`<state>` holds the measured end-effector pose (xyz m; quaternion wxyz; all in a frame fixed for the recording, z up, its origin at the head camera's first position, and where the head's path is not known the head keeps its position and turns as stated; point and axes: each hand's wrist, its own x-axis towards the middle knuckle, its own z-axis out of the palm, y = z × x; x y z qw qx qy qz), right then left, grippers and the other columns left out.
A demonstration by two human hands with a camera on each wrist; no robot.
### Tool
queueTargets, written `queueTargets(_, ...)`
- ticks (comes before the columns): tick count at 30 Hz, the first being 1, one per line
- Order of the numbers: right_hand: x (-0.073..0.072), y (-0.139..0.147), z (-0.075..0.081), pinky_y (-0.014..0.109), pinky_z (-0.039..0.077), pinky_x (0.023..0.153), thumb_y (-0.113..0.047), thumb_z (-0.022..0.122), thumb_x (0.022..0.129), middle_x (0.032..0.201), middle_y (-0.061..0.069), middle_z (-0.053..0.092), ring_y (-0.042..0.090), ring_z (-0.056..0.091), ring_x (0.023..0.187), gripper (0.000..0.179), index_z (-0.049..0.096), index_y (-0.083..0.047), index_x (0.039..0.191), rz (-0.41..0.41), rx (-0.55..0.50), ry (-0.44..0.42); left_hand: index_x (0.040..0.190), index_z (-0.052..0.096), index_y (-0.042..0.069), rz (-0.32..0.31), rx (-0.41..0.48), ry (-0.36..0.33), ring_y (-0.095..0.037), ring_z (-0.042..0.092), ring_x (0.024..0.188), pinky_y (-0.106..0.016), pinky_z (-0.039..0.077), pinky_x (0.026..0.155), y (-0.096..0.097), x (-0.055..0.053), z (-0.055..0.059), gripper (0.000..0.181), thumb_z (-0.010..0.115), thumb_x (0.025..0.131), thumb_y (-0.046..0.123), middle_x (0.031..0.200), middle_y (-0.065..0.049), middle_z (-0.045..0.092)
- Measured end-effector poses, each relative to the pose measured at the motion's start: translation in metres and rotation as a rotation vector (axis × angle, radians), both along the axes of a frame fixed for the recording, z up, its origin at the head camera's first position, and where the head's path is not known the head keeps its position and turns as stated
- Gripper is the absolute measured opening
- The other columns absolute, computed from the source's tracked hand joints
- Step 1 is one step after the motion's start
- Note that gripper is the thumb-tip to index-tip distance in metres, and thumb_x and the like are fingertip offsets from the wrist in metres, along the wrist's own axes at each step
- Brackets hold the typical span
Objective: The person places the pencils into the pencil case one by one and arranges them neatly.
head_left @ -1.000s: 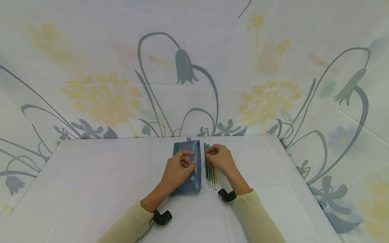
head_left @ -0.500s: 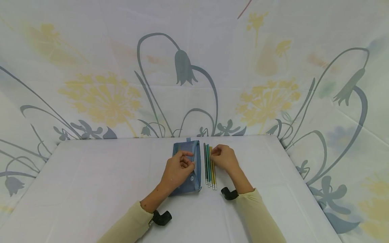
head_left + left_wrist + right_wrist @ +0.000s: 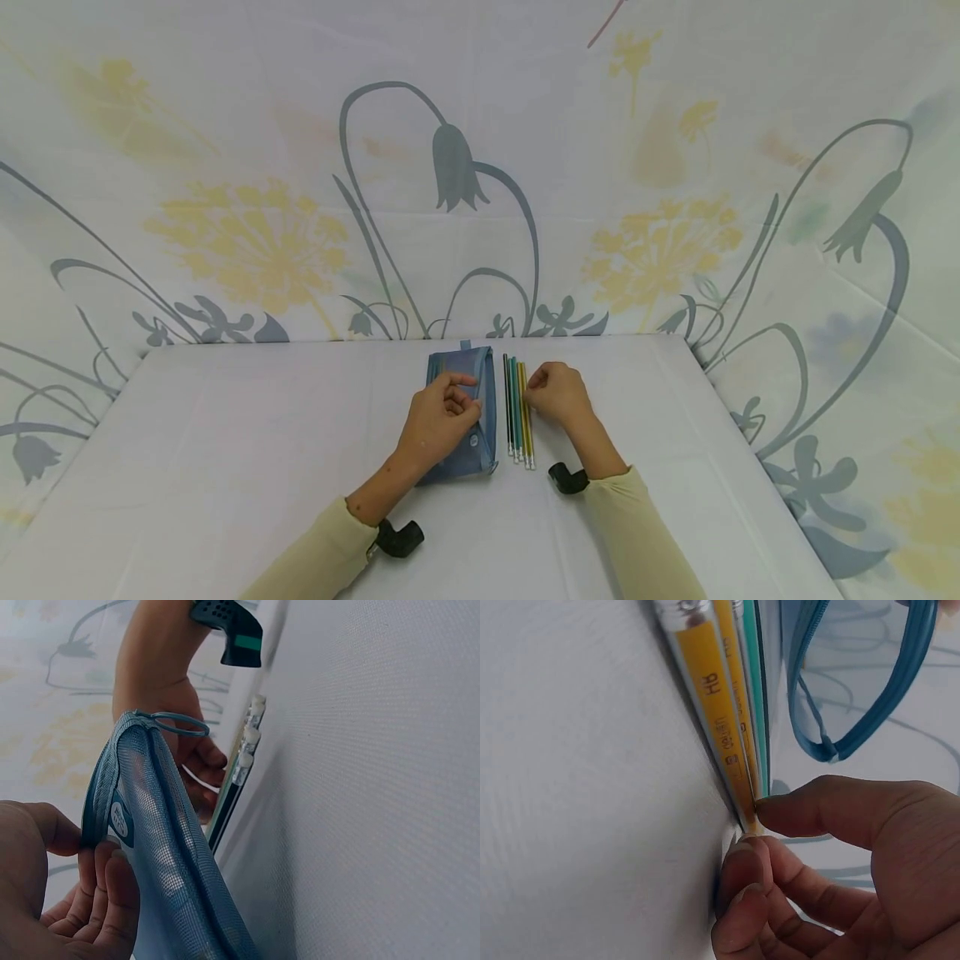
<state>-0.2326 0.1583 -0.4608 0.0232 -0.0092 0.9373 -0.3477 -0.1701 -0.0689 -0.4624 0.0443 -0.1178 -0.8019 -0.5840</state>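
Pencils [image 3: 517,417] lie side by side on the white table [image 3: 300,417], just to the right of a blue mesh case [image 3: 457,454]. Their long axes run away from the wearer, nearly parallel; eraser ends face the wearer, far ends face the flower-printed cloth [image 3: 637,167]. Order from the left: black, teal, yellow. The right hand [image 3: 557,393] has thumb and fingers closed together on the outermost yellow pencil [image 3: 724,735] (near its far end, erasers left uncovered). The left hand [image 3: 438,421] is curled, pinching the case's edge between thumb and fingertips — the remaining fingers bent. The case lies lengthwise alongside the pencils. Obstructions: the left hand covers the middle of the case from above; the left wrist view shows the case hiding much of the pencils — eraser ends excepted.
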Motion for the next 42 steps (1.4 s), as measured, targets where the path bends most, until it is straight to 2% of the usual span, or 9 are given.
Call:
queueTargets(4, 0.001, -0.001, 0.0, 0.035, 0.048, 0.064, -0.012, 0.08, 0.084, 0.077, 0.007, 0.068, 0.024, 0.061, 0.072, 0.013, 0.07, -0.005, 0.082, -0.021, 0.04, -0.015, 0.128, 0.068, 0.007, 0.002, -0.008, 0.001, -0.014, 0.066, 0.07, -0.026, 0.052, 0.06, 0.0, 0.0, 0.0, 0.03, 0.072, 0.098, 0.011, 0.083, 0.003, 0.069)
queueTargets(9, 0.003, -0.005, 0.002, 0.036, 0.048, 0.057, -0.023, 0.082, 0.085, 0.073, 0.007, 0.068, 0.023, 0.062, 0.066, 0.023, 0.07, -0.006, 0.075, -0.063, 0.161, -0.039, 0.128, 0.068, 0.006, 0.0, -0.008, 0.006, -0.015, 0.066, 0.069, -0.026, 0.051, 0.059, 0.0, 0.0, 0.0, 0.031, 0.072, 0.098, 0.01, 0.082, 0.002, 0.069)
queueTargets(13, 0.006, -0.009, 0.005, 0.037, 0.048, 0.052, -0.028, 0.079, 0.086, 0.071, 0.009, 0.066, 0.024, 0.062, 0.062, 0.029, 0.068, -0.003, 0.077, -0.089, 0.269, -0.051, 0.128, 0.068, 0.006, -0.003, -0.007, 0.008, -0.015, 0.066, 0.069, -0.026, 0.051, 0.06, 0.0, 0.0, 0.0, 0.03, 0.071, 0.098, 0.01, 0.082, 0.002, 0.069)
queueTargets(17, 0.008, -0.012, 0.007, 0.037, 0.047, 0.049, -0.029, 0.077, 0.087, 0.07, 0.01, 0.064, 0.025, 0.061, 0.06, 0.03, 0.065, -0.003, 0.078, -0.099, 0.321, -0.052, 0.128, 0.068, 0.005, -0.003, -0.009, 0.012, -0.014, 0.066, 0.069, -0.027, 0.051, 0.06, 0.0, 0.0, -0.001, 0.03, 0.071, 0.098, 0.01, 0.082, 0.003, 0.069)
queueTargets(30, 0.007, -0.006, 0.012, 0.034, 0.046, 0.05, -0.031, 0.079, 0.086, 0.074, 0.011, 0.065, 0.025, 0.062, 0.061, 0.033, 0.067, -0.001, 0.085, -0.089, 0.27, -0.083, 0.128, 0.068, 0.006, 0.001, -0.008, 0.001, -0.014, 0.065, 0.07, -0.026, 0.052, 0.061, 0.001, 0.001, 0.0, 0.031, 0.071, 0.098, 0.01, 0.083, 0.002, 0.069)
queueTargets(37, 0.008, -0.006, 0.017, 0.03, 0.044, 0.047, -0.024, 0.078, 0.085, 0.057, 0.004, 0.064, 0.02, 0.06, 0.051, 0.03, 0.068, -0.006, 0.063, -0.057, 0.143, -0.082, 0.128, 0.068, 0.005, -0.002, -0.007, -0.008, -0.014, 0.066, 0.071, -0.026, 0.052, 0.062, 0.001, 0.001, 0.0, 0.031, 0.071, 0.098, 0.009, 0.084, 0.002, 0.069)
queueTargets(42, 0.008, -0.006, 0.018, 0.03, 0.045, 0.049, -0.021, 0.078, 0.084, 0.052, 0.002, 0.063, 0.018, 0.061, 0.049, 0.027, 0.072, -0.006, 0.062, -0.023, 0.08, -0.071, 0.128, 0.068, 0.006, -0.001, -0.009, -0.009, -0.014, 0.066, 0.072, -0.026, 0.052, 0.063, 0.001, 0.001, 0.0, 0.03, 0.071, 0.098, 0.009, 0.084, 0.002, 0.07)
